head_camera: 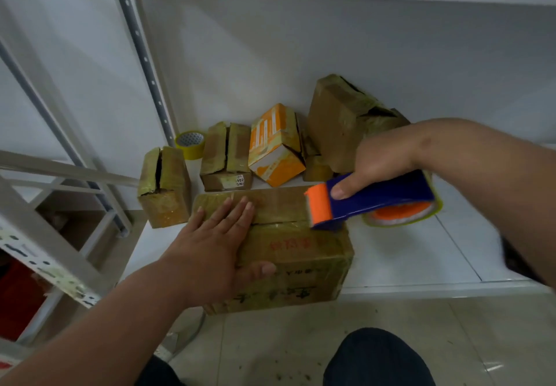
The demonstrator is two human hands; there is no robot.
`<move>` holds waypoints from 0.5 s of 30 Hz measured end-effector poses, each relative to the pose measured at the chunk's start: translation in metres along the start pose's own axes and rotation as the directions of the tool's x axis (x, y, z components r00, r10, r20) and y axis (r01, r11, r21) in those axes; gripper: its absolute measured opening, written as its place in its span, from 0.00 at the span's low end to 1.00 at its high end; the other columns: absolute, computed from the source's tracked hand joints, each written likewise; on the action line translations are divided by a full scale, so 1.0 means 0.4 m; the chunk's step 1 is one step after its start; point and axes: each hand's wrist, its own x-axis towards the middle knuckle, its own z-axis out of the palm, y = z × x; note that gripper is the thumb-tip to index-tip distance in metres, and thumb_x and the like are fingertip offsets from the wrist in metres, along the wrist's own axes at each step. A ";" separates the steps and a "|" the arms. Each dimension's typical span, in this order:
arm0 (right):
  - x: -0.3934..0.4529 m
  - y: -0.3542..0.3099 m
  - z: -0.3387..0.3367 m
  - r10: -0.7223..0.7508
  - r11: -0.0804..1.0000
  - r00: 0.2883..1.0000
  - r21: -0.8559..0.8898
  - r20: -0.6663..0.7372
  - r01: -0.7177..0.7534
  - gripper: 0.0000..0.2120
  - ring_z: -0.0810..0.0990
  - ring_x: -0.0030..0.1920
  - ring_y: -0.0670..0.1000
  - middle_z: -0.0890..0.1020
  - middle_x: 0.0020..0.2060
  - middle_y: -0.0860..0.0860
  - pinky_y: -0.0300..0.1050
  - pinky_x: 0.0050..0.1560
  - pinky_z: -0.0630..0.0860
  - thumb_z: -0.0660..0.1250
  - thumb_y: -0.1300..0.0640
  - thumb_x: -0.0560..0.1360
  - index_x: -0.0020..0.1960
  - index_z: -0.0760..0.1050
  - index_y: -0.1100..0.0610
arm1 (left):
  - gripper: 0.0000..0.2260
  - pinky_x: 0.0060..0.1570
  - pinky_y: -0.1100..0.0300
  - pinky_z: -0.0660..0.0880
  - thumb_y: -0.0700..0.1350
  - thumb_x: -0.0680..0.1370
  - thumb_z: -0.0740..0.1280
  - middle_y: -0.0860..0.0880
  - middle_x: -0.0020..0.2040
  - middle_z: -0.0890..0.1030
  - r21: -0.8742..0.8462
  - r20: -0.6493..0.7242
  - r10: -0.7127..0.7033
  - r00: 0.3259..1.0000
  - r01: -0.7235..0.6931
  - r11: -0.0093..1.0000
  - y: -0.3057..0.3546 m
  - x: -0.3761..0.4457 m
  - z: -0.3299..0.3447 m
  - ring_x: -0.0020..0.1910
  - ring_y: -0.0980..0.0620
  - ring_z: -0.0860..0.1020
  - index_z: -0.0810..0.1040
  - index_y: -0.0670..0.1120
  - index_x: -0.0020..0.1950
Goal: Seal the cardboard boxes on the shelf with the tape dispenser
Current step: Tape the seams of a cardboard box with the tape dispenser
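While flaps are pressed flat by the splayed, empty left hand (216, 241) | large brown tape-wrapped cardboard box (288, 253) sits lower centre at white shelf (421, 253) edge | blue-orange tape dispenser (370, 202) clenched in right hand (382, 160), nose at seam for taping

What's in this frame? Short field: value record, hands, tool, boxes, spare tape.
left hand: flat, palm down on top of the front box, fingers spread
right hand: gripping the tape dispenser
dispenser position: orange nose down at the front box's top seam, right end
front box: at the shelf front edge, flaps closed
other boxes: several brown ones behind, plus one orange and white box
spare tape roll: yellow, back left on the shelf, untouched
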 end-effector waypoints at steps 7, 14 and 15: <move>-0.047 0.165 0.018 0.065 0.992 0.998 0.112 0.000 -0.065 0.29 0.83 0.38 0.50 0.84 0.39 0.51 0.42 0.39 0.76 0.66 0.29 0.63 0.44 0.80 0.56 | 0.48 0.74 0.50 0.34 0.79 0.61 0.32 0.58 0.74 0.28 0.029 0.005 0.021 1.000 -0.022 0.999 0.006 0.010 0.002 0.74 0.57 0.29 0.26 0.55 0.74; -0.029 0.251 0.081 0.125 0.964 0.991 0.228 0.057 -0.135 0.19 0.80 0.36 0.48 0.81 0.37 0.49 0.38 0.35 0.73 0.67 0.36 0.70 0.40 0.77 0.53 | 0.48 0.75 0.51 0.34 0.81 0.58 0.29 0.59 0.74 0.27 0.029 0.021 0.024 0.999 -0.025 0.999 0.000 0.011 0.001 0.73 0.58 0.28 0.24 0.57 0.71; -0.025 0.263 0.092 0.137 0.963 0.989 0.226 0.051 -0.145 0.22 0.80 0.37 0.49 0.81 0.37 0.49 0.39 0.37 0.73 0.67 0.34 0.68 0.40 0.77 0.54 | 0.48 0.75 0.51 0.34 0.81 0.58 0.29 0.59 0.74 0.27 0.029 0.018 0.026 1.000 -0.026 0.999 0.001 0.012 0.001 0.73 0.58 0.28 0.24 0.57 0.71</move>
